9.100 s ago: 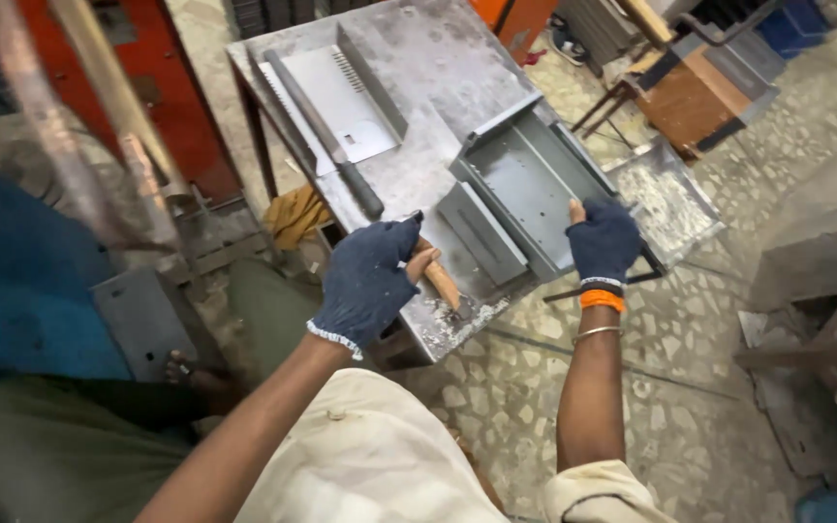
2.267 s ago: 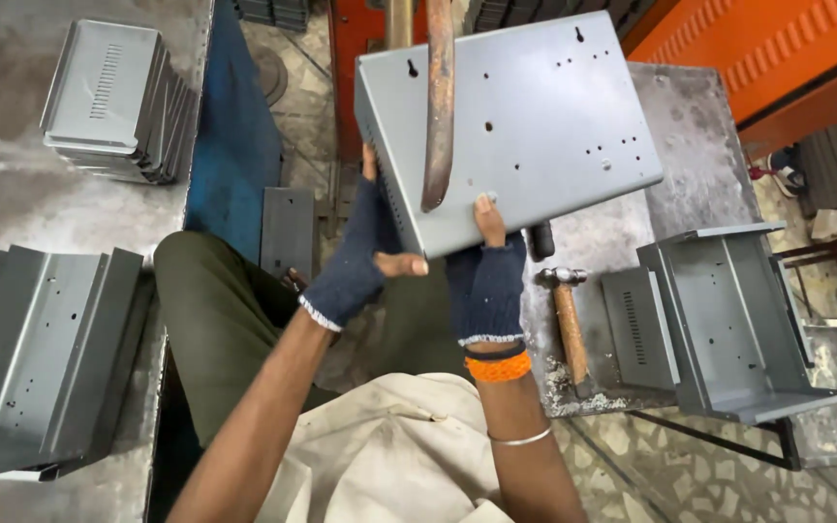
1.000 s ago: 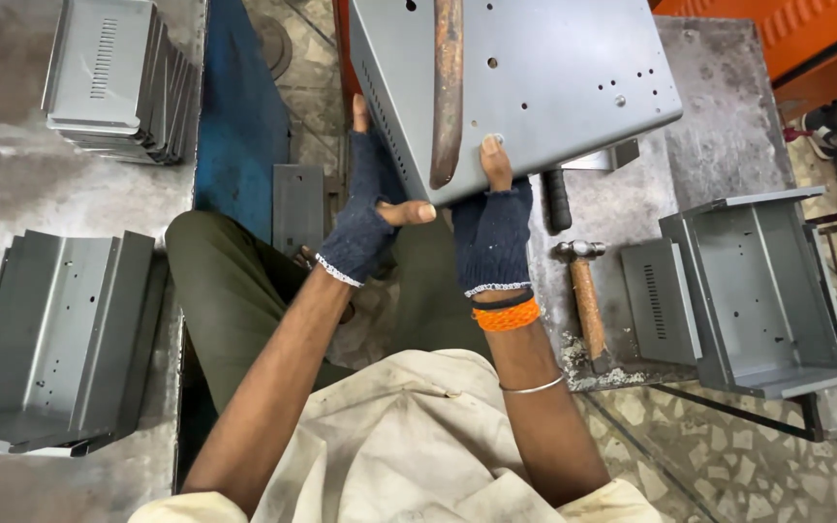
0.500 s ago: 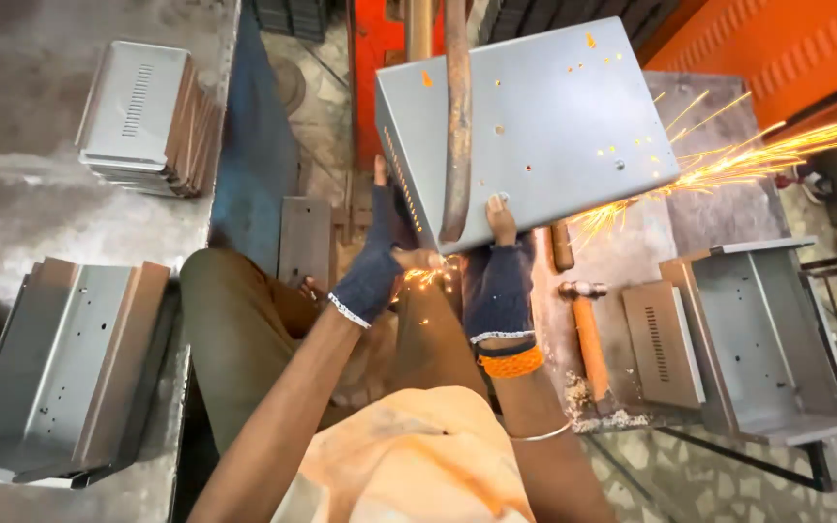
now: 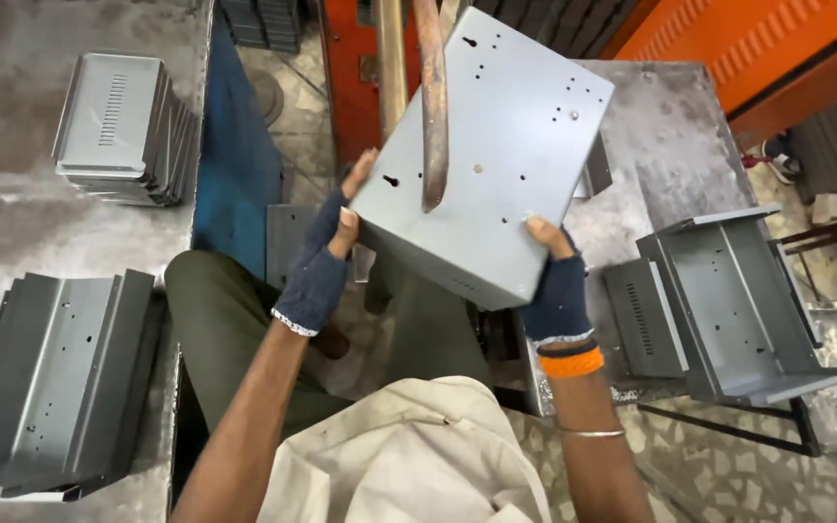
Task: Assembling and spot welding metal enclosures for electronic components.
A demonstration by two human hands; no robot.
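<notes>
both hands grip a grey perforated sheet-metal box panel (image 5: 486, 155) at twelve o'clock: left hand (image 5: 320, 261) clasps its seven o'clock edge, right hand (image 5: 556, 286) its five o'clock corner, under a copper welding rod (image 5: 432, 97).

Dark fingerless gloves, orange wristband, cream shirt.

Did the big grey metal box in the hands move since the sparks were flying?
Yes. The grey metal box has tilted and slid a little to the right under the copper rod, which stayed put, and the sparks have stopped.
</notes>
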